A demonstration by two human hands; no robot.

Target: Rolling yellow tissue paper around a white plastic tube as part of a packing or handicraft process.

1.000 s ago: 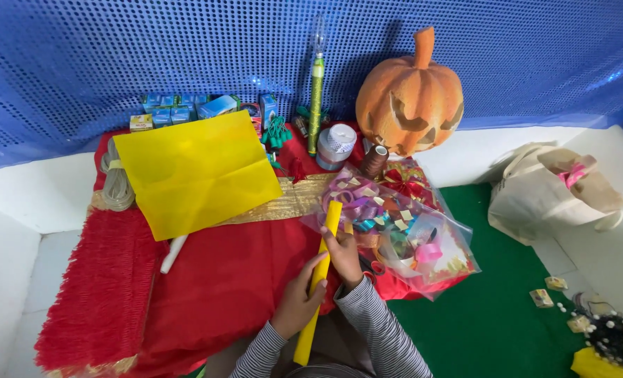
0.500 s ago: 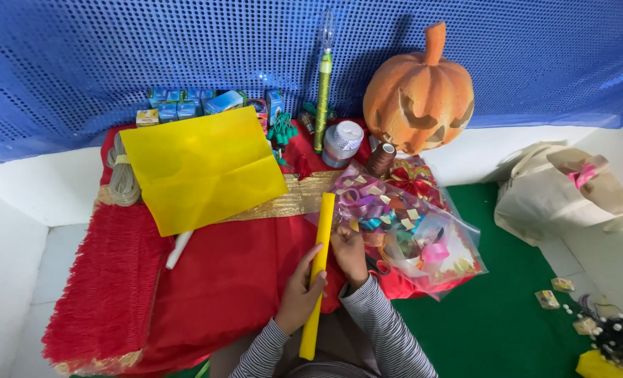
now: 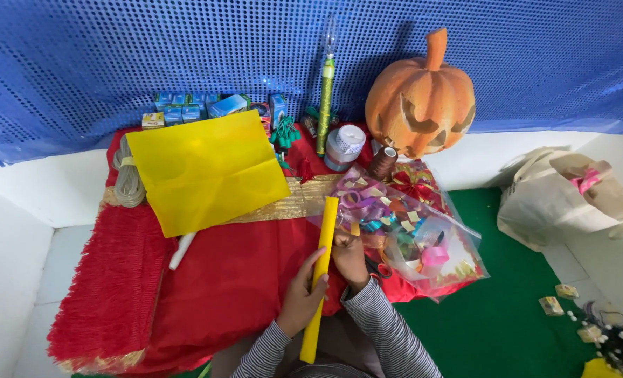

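Note:
A long yellow paper roll (image 3: 323, 245) lies lengthwise over the red fringed cloth (image 3: 220, 280), pointing away from me. My left hand (image 3: 301, 297) wraps around its middle from the left. My right hand (image 3: 350, 257) pinches the roll from the right, a little higher up. Both sleeves are grey striped. A flat yellow paper sheet (image 3: 206, 168) lies on the cloth at the far left, apart from the hands. Touching my right hand is a clear plastic bag (image 3: 409, 238) full of coloured paper curls and ribbon bits.
At the back stand an orange carved pumpkin (image 3: 420, 98), a tall green tube (image 3: 325, 91), a tape roll (image 3: 344, 145), small blue boxes (image 3: 185, 112) and a blue sequin backdrop. A white cloth bag (image 3: 563, 196) sits at the right on green felt (image 3: 500, 322). A coiled cord (image 3: 123, 178) lies at the left.
Both hands have stayed on the yellow roll. It has swung slightly more upright, and the view has shifted a little.

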